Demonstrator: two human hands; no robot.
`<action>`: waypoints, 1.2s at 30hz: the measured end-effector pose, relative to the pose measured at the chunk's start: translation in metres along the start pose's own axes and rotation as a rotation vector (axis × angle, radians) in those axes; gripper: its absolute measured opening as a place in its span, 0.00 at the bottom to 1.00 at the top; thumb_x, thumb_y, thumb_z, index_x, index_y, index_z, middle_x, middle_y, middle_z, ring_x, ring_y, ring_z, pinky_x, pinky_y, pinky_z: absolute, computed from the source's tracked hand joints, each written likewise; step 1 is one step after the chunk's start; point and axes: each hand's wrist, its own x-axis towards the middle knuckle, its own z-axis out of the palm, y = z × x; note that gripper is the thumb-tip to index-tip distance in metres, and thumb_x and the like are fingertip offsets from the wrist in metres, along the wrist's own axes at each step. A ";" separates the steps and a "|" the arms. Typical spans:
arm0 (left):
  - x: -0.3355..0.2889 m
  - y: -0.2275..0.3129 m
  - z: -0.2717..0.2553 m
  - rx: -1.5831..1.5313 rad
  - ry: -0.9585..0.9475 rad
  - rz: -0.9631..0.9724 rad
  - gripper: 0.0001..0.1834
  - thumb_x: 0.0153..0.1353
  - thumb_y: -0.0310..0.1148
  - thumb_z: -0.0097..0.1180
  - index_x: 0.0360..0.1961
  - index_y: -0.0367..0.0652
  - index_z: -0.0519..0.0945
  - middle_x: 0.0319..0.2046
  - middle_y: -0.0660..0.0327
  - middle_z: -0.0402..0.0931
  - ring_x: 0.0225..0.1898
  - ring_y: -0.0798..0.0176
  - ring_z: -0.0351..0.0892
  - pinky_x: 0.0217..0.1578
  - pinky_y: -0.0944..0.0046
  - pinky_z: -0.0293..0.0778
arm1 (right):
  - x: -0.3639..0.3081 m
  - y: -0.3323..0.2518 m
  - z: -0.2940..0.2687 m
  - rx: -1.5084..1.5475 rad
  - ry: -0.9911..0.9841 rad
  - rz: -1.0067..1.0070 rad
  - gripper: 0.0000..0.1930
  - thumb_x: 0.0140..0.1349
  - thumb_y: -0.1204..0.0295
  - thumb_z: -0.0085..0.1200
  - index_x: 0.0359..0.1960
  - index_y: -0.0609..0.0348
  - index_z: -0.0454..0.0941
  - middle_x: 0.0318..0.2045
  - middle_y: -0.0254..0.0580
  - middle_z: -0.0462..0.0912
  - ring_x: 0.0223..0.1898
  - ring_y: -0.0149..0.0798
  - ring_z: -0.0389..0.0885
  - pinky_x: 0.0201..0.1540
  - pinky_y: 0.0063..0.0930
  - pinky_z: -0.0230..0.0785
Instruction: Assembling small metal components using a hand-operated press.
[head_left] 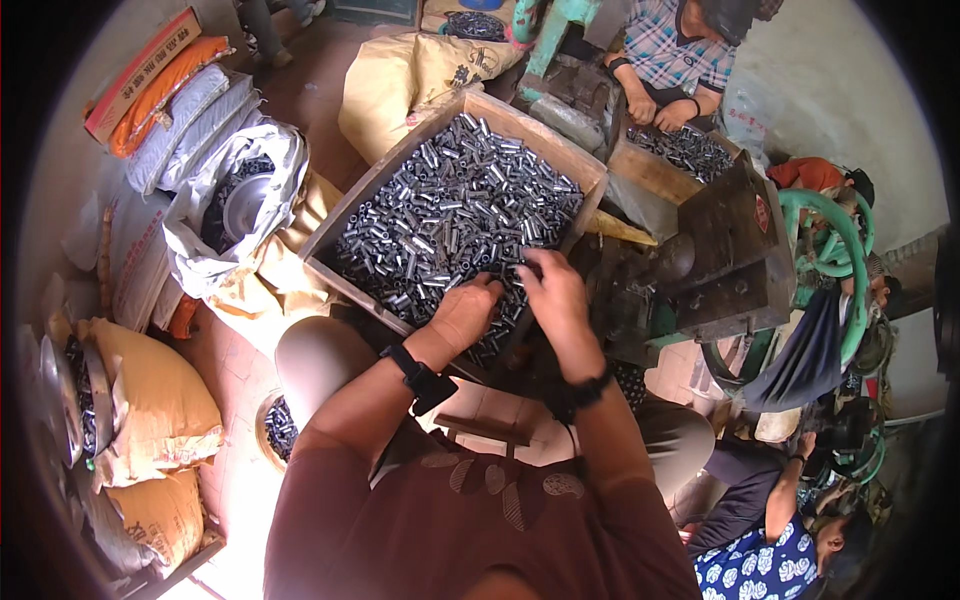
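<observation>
A wooden box [325,228] full of short, shiny metal tubes [450,205] stands in front of me. Over its near side, my left hand [467,312] is closed, fingers curled down among the tubes; what they hold is hidden. Close to its right, my right hand [556,292] is bent toward the box with thumb and fingers drawn together at the pile. Anything in that pinch is too small to make out. The two hands are slightly apart.
Right of the box stands a dark metal machine [720,260] with a green wheel [845,225]. A co-worker's hands [660,108] are over another box of metal pieces [690,150]. Sacks [160,400] line the left; a round container [270,440] of tubes is by my knee.
</observation>
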 end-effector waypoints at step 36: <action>-0.006 0.026 -0.035 -1.654 -0.043 -0.350 0.04 0.56 0.23 0.53 0.34 0.39 0.74 0.21 0.65 0.71 0.18 0.74 0.67 0.16 0.74 0.65 | -0.043 -0.031 -0.032 0.874 -0.015 0.506 0.08 0.57 0.75 0.51 0.37 0.64 0.76 0.26 0.35 0.78 0.25 0.24 0.75 0.24 0.15 0.64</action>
